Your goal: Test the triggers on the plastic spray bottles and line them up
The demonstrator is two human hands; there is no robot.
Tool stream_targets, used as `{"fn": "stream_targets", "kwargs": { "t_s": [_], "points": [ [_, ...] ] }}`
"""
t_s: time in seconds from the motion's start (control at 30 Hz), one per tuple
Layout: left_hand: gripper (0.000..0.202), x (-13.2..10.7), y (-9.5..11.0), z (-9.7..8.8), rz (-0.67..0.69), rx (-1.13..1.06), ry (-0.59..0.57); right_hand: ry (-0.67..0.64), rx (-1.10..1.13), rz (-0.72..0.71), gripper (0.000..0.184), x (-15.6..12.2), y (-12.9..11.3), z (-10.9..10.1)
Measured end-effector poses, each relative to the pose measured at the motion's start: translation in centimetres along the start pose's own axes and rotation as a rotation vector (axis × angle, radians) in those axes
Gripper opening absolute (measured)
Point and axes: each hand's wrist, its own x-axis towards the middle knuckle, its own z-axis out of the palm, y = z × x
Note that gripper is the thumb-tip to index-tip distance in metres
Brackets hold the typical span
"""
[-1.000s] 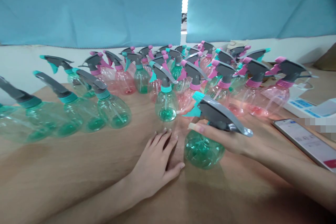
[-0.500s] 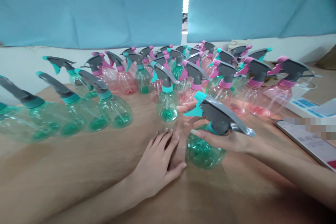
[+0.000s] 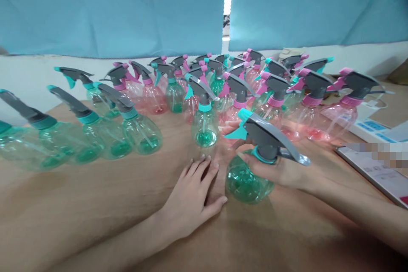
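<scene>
The right hand (image 3: 280, 174) is grasping a green spray bottle (image 3: 245, 187) by its upper part, just below the turquoise collar (image 3: 264, 157). The thumb lies across the near side of the bottle's shoulder, and the fingers (image 3: 230, 130) go behind the bottle and appear again on the far side, past the turquoise trigger (image 3: 240, 131). How firmly they press cannot be told, because the bottle hides most of them. The grey spray head (image 3: 270, 136) rises above the hand, with its nozzle toward the left and its back end over the wrist. The rounded body, with green shine at its lower part, is below the grip and to the left of the palm; whether its base touches the table (image 3: 111, 204) is not clear. The left hand (image 3: 188, 204) holds nothing: it rests palm down on the table, its fingers stretched forward, and its thumb tip is just beside the held bottle. Beyond these fingertips stands another green bottle (image 3: 204, 127), near but apart from them. A row of green bottles (image 3: 142, 134) is at the left, pink bottles (image 3: 156, 98) stand among others farther back, and a phone (image 3: 371, 172) lies at the right.
</scene>
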Motion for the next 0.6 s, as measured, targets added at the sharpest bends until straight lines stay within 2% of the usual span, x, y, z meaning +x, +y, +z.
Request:
{"fn": "stream_targets", "kwargs": {
  "t_s": [0.37, 0.6],
  "points": [
    [0.059, -0.11, -0.11, 0.13, 0.010, 0.014, 0.002, -0.030, -0.058, 0.114, 0.035, 0.01, -0.52, -0.17],
    [0.060, -0.04, -0.05, 0.01, 0.003, 0.020, -0.005, -0.019, -0.037, 0.076, 0.019, -0.09, -0.59, -0.17]
  ]
}}
